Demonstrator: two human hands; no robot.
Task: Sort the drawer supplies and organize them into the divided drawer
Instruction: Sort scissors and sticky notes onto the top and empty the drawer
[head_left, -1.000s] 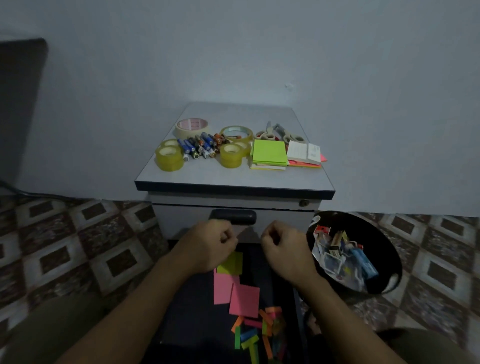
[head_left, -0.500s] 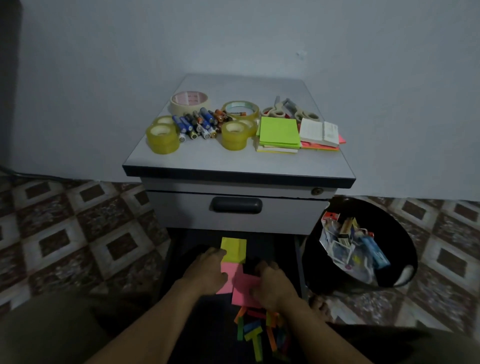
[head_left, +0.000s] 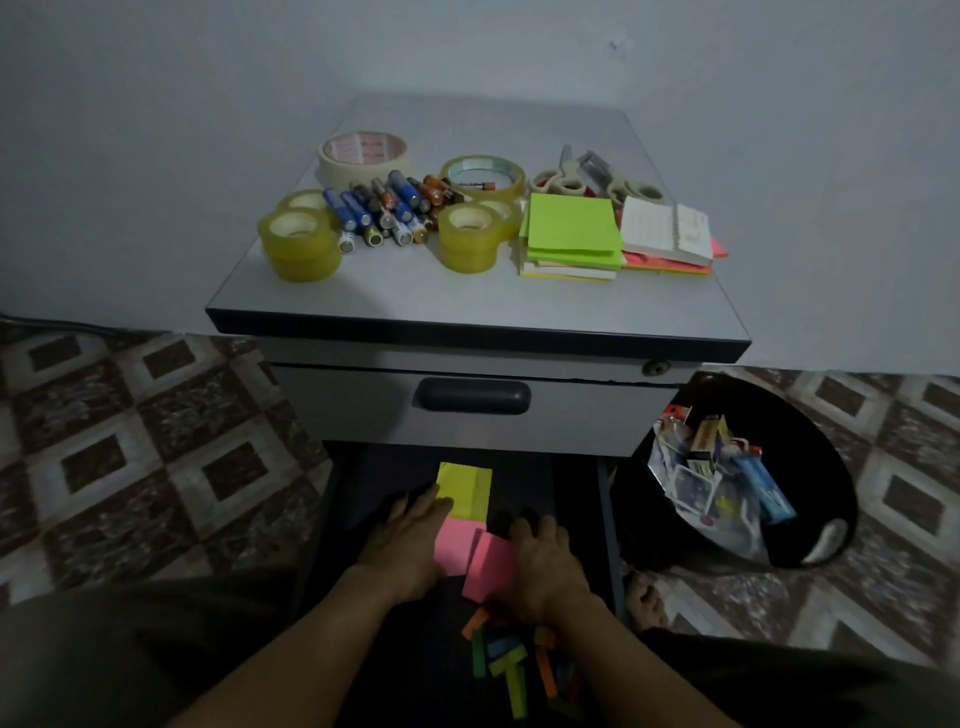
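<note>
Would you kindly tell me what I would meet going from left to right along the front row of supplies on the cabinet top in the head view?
In order: yellowish tape stack → pile of batteries → second yellowish tape stack → green sticky notes → white notepad.

Home room, patterned tile floor (head_left: 130, 467), plain painted wall (head_left: 156, 104), small drawer cabinet (head_left: 467, 421), bin (head_left: 810, 519) alongside
</note>
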